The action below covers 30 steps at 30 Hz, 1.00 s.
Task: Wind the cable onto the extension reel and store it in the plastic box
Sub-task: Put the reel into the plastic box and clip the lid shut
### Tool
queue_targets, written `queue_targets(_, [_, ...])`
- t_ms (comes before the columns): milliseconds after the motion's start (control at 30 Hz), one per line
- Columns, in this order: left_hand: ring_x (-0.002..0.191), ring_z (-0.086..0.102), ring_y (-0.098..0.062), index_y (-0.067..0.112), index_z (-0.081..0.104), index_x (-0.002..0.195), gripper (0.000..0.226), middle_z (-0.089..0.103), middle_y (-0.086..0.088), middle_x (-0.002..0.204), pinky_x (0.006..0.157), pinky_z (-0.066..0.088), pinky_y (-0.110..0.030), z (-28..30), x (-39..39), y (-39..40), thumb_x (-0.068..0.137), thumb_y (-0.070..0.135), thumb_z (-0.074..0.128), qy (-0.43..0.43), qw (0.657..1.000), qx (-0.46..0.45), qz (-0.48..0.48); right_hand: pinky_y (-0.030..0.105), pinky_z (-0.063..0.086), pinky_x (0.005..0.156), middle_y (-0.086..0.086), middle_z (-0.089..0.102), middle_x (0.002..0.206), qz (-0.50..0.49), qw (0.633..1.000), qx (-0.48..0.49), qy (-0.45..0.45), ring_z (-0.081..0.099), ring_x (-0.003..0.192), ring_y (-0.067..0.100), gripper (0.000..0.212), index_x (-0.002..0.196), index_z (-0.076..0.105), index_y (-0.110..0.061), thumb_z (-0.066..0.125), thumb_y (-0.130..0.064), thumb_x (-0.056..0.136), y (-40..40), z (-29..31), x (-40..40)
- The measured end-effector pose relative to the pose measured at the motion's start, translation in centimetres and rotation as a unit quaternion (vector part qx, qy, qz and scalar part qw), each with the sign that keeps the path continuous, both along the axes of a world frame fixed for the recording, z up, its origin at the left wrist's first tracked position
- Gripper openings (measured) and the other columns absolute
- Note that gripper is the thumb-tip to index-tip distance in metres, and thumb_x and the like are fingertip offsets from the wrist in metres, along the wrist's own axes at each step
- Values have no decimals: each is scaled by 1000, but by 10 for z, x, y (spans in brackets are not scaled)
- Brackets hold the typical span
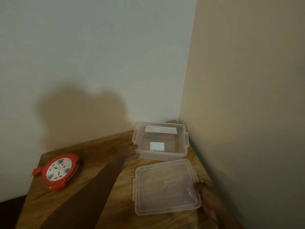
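Observation:
A round red extension reel (61,171) with a white socket face lies flat at the table's left side, its red plug (36,172) sticking out to the left. The clear plastic box (181,156) stands open in the far right corner, with white labels showing inside. My left hand (132,152) rests against the box's left wall. The clear lid (165,187) is in front of the box, and my right hand (203,187) grips its right edge.
The wooden table (99,162) sits in a corner, with a pale wall behind and a beige wall close on the right. The table's left edge drops to a dark floor (9,209).

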<state>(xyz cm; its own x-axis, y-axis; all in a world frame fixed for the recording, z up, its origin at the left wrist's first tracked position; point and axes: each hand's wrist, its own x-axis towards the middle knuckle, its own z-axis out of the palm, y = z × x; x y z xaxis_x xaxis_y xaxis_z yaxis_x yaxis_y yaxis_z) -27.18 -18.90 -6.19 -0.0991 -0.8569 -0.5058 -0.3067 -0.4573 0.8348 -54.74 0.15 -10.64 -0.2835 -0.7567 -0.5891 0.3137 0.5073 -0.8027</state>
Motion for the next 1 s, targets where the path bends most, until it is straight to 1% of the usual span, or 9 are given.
queue_targets(100, [107, 70, -32, -3, 61, 133, 36, 64, -18, 132, 70, 65, -29, 2, 29, 14, 97, -1, 66, 61, 994, 7, 87, 58, 56, 83, 21, 73, 102, 27, 999, -4, -41, 71, 91, 42, 19, 102, 74, -1, 60, -3, 90, -1, 5, 18])
queue_targets(167, [92, 73, -25, 6, 69, 115, 18, 70, -12, 116, 59, 63, -26, 4, 52, 26, 97, 4, 68, 88, 991, 17, 99, 58, 55, 87, 23, 73, 103, 45, 996, -9, -71, 70, 94, 43, 21, 104, 74, -1, 61, -3, 87, -2, 10, 33])
queue_targets(267, [90, 76, -22, 5, 64, 125, 26, 72, -8, 109, 66, 65, -27, 7, 96, 47, 100, 13, 66, 119, 986, 18, 113, 59, 53, 89, 23, 73, 103, 86, 993, -7, -77, 69, 97, 44, 23, 104, 75, -4, 63, -5, 85, -5, 15, 57])
queue_targets(400, [102, 78, -30, 10, 68, 121, 26, 72, -11, 121, 76, 68, -40, 4, 146, 71, 96, 4, 68, 148, 976, 16, 157, 51, 58, 80, 27, 73, 95, 111, 992, 7, -55, 70, 86, 44, 18, 99, 73, 4, 61, 0, 86, -11, 14, 89])
queue_targets(533, [119, 67, -40, 18, 63, 116, 24, 66, -16, 128, 102, 56, -59, -2, 175, 88, 97, 4, 67, 150, 969, 0, 194, 50, 57, 76, 28, 73, 90, 121, 991, 30, -39, 70, 83, 45, 17, 95, 72, 7, 68, 8, 79, -15, 12, 114])
queue_targets(633, [118, 68, -41, 7, 63, 127, 26, 68, -20, 130, 102, 57, -58, -8, 190, 89, 101, 12, 64, 147, 965, -8, 218, 51, 58, 74, 28, 73, 86, 116, 992, 38, -18, 70, 80, 44, 15, 94, 72, 7, 66, 9, 80, -20, 8, 131])
queue_targets(733, [117, 68, -42, 10, 67, 122, 21, 69, -20, 125, 101, 58, -56, -9, 199, 83, 101, 15, 65, 125, 968, -10, 218, 38, 52, 59, 27, 72, 78, 103, 994, 43, 4, 68, 67, 34, 13, 90, 73, 6, 63, 10, 83, -24, 5, 144])
queue_targets(800, [114, 69, -42, 15, 67, 114, 13, 69, -17, 121, 97, 60, -53, -9, 203, 77, 102, 15, 65, 122, 969, -3, 214, 35, 50, 59, 26, 72, 77, 99, 994, 47, 17, 67, 66, 32, 12, 88, 73, 6, 64, 10, 82, -26, 2, 150])
queue_targets(1000, [110, 72, -37, 9, 61, 133, 32, 67, -14, 126, 79, 67, -39, -16, 211, 67, 102, 17, 65, 119, 974, 4, 191, 37, 54, 66, 21, 75, 80, 96, 993, 46, 51, 69, 74, 32, 12, 86, 75, 2, 64, 8, 83, -20, 0, 165])
